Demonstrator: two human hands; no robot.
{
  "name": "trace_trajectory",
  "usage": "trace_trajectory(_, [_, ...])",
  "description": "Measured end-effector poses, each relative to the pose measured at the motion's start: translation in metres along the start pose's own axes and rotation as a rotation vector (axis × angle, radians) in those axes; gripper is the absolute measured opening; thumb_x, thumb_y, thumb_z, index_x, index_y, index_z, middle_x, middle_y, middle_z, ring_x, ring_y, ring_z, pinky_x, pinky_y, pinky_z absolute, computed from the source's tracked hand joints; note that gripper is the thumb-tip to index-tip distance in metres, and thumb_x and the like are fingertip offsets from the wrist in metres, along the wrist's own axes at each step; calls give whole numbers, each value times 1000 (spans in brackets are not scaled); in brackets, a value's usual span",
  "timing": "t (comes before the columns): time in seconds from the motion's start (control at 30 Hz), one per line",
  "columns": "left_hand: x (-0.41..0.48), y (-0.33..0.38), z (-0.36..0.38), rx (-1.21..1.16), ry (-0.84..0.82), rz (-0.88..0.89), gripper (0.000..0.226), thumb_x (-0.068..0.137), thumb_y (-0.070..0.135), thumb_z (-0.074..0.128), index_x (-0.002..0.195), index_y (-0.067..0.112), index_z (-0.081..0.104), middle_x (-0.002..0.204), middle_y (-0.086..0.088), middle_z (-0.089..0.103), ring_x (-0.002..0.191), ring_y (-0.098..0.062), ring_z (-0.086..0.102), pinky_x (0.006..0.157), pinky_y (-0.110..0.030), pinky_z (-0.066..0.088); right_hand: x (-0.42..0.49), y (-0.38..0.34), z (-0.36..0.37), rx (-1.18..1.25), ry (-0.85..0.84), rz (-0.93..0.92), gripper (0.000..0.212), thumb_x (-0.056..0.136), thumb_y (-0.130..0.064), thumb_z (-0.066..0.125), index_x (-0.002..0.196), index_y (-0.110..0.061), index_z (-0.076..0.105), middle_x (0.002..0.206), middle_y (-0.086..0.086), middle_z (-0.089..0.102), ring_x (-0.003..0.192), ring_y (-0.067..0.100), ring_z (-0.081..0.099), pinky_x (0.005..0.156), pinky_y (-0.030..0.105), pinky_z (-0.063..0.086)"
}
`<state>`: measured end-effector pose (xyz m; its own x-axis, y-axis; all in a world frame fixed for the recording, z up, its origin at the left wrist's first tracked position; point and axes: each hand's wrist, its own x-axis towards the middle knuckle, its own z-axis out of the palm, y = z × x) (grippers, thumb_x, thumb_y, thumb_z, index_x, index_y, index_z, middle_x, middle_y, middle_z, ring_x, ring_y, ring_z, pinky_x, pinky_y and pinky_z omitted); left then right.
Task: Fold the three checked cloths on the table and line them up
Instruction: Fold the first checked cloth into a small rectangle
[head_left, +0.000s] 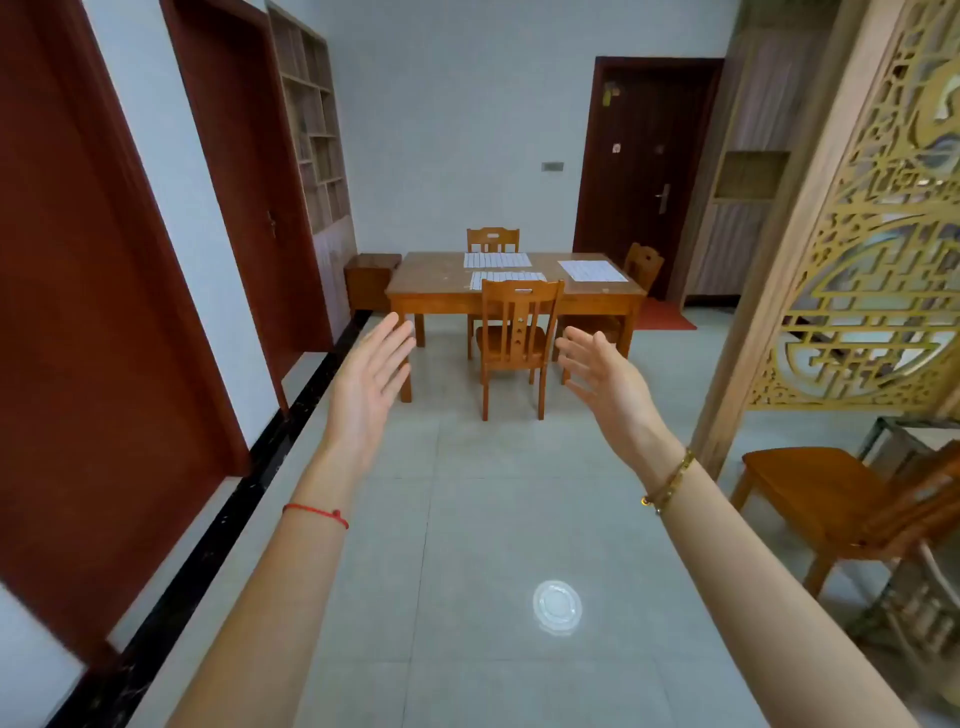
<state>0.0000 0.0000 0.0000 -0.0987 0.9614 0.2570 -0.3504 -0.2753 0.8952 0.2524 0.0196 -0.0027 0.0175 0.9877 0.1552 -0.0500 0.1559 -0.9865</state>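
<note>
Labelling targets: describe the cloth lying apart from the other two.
Find the wooden table at the room's far end. On its right side lies the cloth, flat and alone; the other two sit together mid-table beyond the near chair.

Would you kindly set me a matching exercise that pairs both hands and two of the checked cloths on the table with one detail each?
Things:
1. left hand
2. right hand
3. near cloth
4. far cloth

Details:
A. beaded bracelet at its wrist
B. partly hidden by the back of the near chair
C. red string at its wrist
D. lies just in front of the far chair

Pairs: 1-C, 2-A, 3-B, 4-D
</note>
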Motion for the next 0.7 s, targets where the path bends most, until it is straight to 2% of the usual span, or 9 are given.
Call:
trace_trajectory(0.3, [81, -41, -8, -5, -37, -57, 43, 106, 30, 34, 143, 15, 49, 137, 0, 61, 128, -12, 56, 117, -39, 34, 76, 33, -1, 43, 37, 29, 49, 104, -43, 28, 140, -18, 49, 136, 0, 58, 127, 18, 51, 114, 43, 34])
trace_trajectory(0.7, [151, -104, -15, -27, 12, -144, 43, 107, 30, 31, 144, 15, 47, 136, 1, 61, 126, -12, 57, 117, -39, 34, 150, 87, -16, 46, 67, 67, 47, 103, -45, 30, 137, -21, 52, 132, -3, 60, 124, 17, 55, 111, 42, 39])
